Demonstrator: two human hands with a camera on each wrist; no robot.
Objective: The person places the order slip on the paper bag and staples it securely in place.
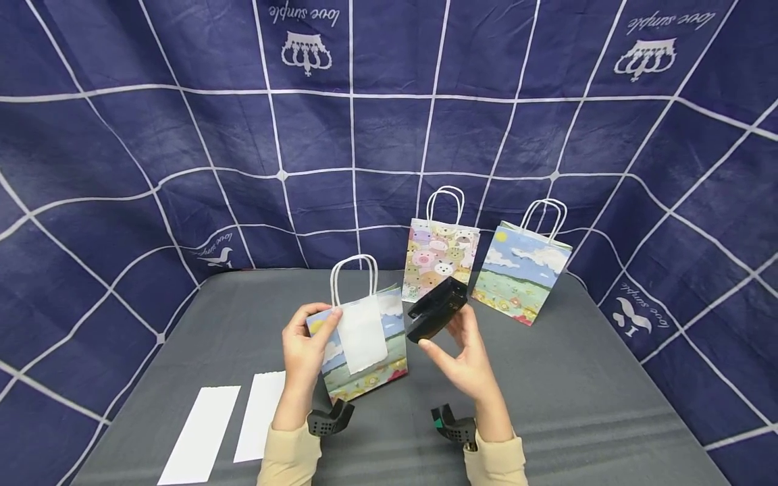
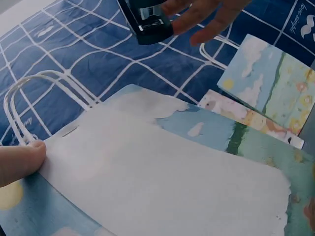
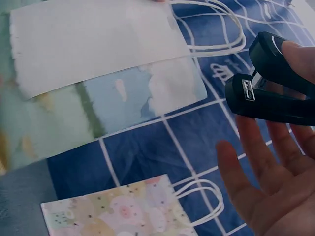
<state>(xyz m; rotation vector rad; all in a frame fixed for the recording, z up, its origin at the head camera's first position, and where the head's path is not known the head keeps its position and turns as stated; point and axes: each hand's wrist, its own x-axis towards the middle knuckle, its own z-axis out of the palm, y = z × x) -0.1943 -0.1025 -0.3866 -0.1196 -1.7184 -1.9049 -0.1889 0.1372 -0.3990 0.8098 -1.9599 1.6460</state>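
Note:
My left hand pinches the top edge of a small paper gift bag printed with sky and meadow, the thumb in front by the handle's base. Over the bag's front lies a white paper slip. At the slip's top edge, near the handle, a thin staple shows in the left wrist view. My right hand grips a black stapler, held apart from the bag on its right. Seen in the right wrist view, the stapler's jaws stand apart with nothing between them.
Two white paper slips, one outer and one inner, lie at the table's left front. Behind stand an animal-print bag and another meadow bag, leaning on the blue checked cloth. The tabletop is grey.

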